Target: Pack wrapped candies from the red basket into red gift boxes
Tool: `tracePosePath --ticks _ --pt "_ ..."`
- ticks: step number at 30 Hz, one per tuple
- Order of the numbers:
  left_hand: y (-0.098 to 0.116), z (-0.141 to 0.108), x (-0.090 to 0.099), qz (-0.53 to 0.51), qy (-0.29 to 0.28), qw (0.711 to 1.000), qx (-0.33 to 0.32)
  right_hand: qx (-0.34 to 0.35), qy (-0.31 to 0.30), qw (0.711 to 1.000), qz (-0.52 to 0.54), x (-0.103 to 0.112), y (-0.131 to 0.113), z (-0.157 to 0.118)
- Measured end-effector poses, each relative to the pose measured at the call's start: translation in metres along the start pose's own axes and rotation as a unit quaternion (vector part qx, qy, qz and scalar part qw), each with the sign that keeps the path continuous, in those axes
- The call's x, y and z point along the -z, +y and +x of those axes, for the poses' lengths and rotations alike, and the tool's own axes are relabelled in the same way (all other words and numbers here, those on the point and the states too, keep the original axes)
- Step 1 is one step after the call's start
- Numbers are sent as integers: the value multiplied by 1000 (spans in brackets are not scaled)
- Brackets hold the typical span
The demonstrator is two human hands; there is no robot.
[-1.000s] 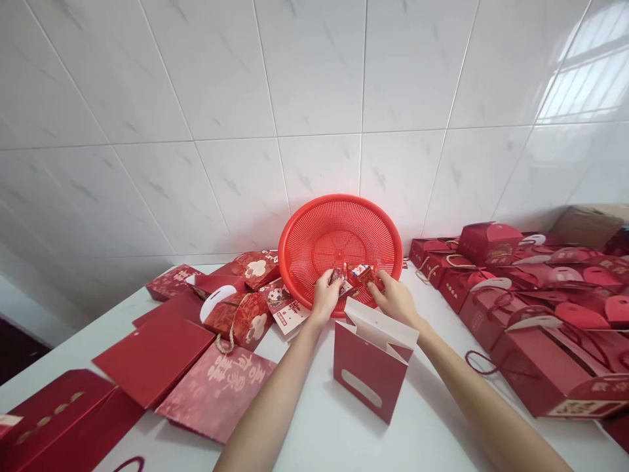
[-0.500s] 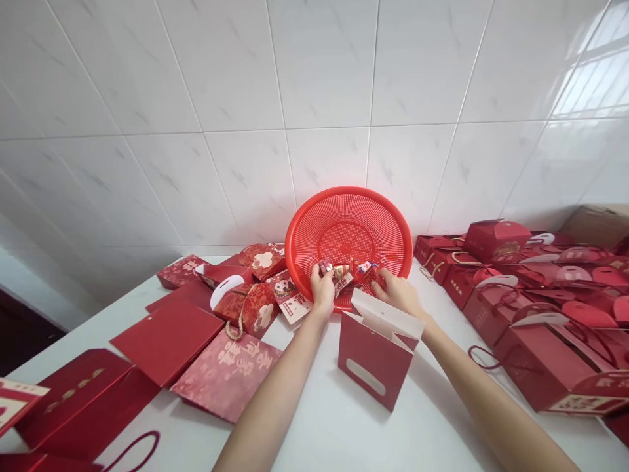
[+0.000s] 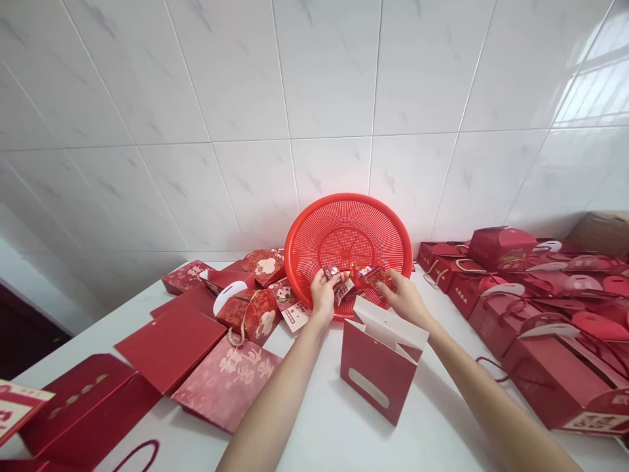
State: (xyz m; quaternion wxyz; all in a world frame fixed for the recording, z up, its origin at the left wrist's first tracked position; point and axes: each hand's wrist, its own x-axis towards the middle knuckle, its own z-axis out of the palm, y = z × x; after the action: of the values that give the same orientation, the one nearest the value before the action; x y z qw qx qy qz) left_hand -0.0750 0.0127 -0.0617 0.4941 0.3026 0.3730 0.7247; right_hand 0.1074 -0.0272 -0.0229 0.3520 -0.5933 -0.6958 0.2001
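Observation:
A round red plastic basket [image 3: 346, 216] leans tilted against the tiled wall. At its lower rim my left hand [image 3: 323, 296] is closed on small wrapped candies [image 3: 344, 286]. My right hand [image 3: 400, 295] pinches a red candy packet [image 3: 375, 276] at the basket's lower right. The two held bunches nearly touch, and further pieces lie partly hidden behind them. In front of the basket, between my forearms, an open red paper bag [image 3: 378, 367] stands upright on the white table, with a pale slot in its front and a white inside.
Flat red boxes and bags lie on the left, among them a pink one [image 3: 228, 377] and a plain red one [image 3: 171, 347]. Rows of folded red gift boxes [image 3: 535, 367] with cord handles fill the right, with a brown carton [image 3: 602, 233] behind.
Both hands have lifted the candies slightly within the basket, and the red packet in my right hand shows more clearly. The whole view has shifted a little.

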Motion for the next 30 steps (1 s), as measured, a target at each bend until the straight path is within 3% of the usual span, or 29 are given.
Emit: tracePosePath --ticks 4,10,15,22,30 --pt "6 -1 -3 -5 -13 1000 3 -29 5 972 235 9 -5 1" --pt "13 -4 -9 13 -55 998 4 -61 16 925 376 21 -14 2" --pt "18 -8 -13 20 -69 997 11 -53 12 910 410 25 -16 0" --pt "25 -9 -14 27 -114 993 -13 -19 6 912 411 29 -17 -1" --pt "37 -11 -17 32 -92 995 -34 -3 19 905 424 31 -17 0"
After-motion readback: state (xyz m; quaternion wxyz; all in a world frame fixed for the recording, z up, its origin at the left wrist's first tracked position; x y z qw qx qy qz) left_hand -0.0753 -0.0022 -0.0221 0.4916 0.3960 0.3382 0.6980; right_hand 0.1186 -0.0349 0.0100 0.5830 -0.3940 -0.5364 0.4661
